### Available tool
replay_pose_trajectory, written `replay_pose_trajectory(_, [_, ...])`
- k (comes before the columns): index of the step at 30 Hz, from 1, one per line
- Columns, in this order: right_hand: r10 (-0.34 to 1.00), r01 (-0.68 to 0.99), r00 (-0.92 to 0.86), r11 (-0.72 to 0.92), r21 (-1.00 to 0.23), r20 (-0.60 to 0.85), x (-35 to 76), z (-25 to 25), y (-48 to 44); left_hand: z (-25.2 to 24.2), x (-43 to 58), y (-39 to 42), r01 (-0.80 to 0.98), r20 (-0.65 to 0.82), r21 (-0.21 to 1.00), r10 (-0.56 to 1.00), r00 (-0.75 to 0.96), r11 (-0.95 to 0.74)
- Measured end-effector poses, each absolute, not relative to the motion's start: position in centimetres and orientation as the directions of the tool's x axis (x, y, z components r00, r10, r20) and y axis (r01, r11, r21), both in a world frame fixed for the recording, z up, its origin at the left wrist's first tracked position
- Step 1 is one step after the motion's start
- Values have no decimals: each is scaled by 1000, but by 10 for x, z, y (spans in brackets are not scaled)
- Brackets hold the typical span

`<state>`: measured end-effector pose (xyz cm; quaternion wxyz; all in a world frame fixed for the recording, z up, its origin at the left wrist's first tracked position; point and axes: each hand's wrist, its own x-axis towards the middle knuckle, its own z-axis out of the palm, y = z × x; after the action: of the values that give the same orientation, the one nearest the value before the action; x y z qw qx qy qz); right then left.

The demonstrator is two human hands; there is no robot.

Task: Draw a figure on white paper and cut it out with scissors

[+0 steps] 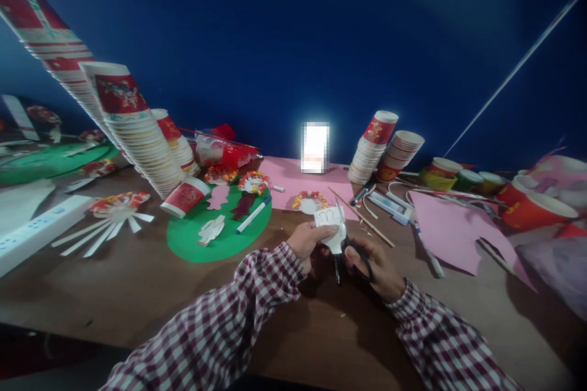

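Observation:
Near the middle of the table, my left hand (312, 240) pinches a small white piece of paper (329, 217) with dark drawn lines on it. My right hand (376, 269) is wrapped round the black handles of a pair of scissors (365, 261). The scissor blades point up and away, against the right side of the paper. A dark, thin object (338, 272) hangs below the paper between my hands; what it is cannot be made out. Just beyond the paper lies a ring of red and yellow pieces (309, 200).
Stacked paper cups (142, 146) lean at the left, others (373, 146) at the back right. A green disc (220, 244) bears cutouts and a marker (254, 215). Pink paper (452, 235), sticks and pens lie right; a white power strip (41, 232) lies left.

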<state>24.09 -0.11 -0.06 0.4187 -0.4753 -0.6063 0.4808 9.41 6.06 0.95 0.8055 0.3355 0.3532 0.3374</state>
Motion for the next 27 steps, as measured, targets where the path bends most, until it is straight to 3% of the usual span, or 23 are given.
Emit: replay_pose_trajectory(27, [980,173,-189,99,-980,65,239,-2,-1,8,95,61,-346,-368,724,759,537,596])
